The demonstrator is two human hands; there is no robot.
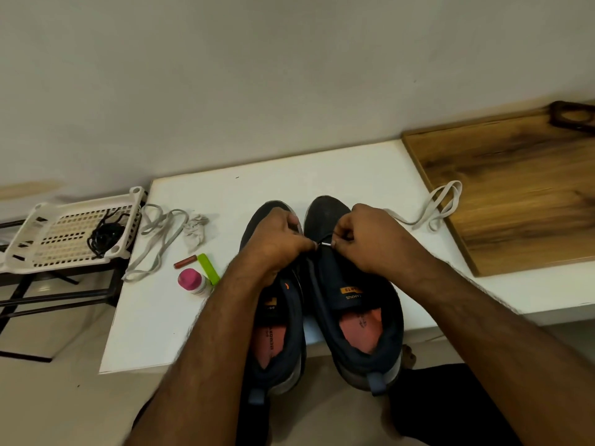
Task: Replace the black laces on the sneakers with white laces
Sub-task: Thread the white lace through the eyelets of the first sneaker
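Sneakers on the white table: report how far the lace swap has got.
Done: a black lace bundle lies in the white plastic basket, and no black lace shows on either dark sneaker. In hand: the left hand and right hand pinch a white lace tip over the right dark sneaker. Left: lacing the left dark sneaker with the spare white lace.

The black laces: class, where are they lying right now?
In the head view, the black laces lie bundled in the white slotted basket at the far left, beside the white table, well away from both sneakers.
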